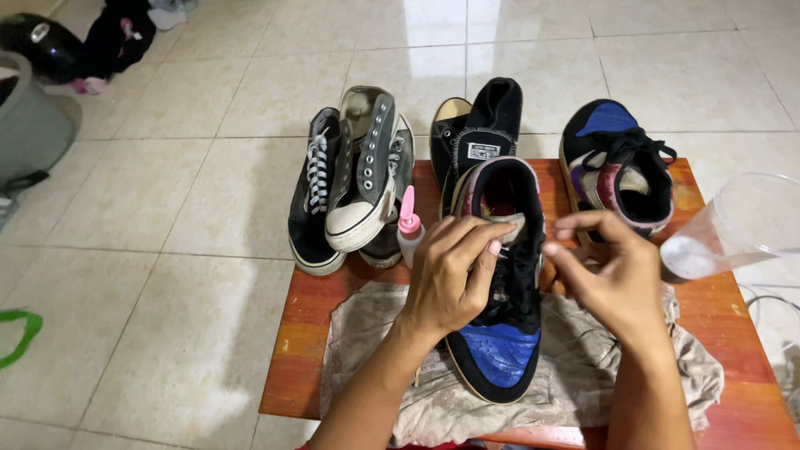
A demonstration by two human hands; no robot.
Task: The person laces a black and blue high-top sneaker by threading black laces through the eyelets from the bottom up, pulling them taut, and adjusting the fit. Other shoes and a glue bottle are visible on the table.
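A black sneaker with a blue toe [500, 350] lies on a stained grey cloth [375, 333] on a low red-brown wooden table [300, 333], toe pointing toward me. My left hand [450, 275] rests on the shoe's left side, fingers pinching at its tongue and lace area. On the shoe's right side my right hand [604, 271] pinches something thin, likely a black lace. The matching sneaker [617, 167] stands at the table's far right.
A small bottle with a pink cap [408, 229] stands left of the shoe. Dark canvas high-tops [350, 187] and a black slip-on [479, 125] sit at the table's far edge. A clear plastic cup [742, 221] is at the right. A grey bin [29, 121] stands on the tiled floor.
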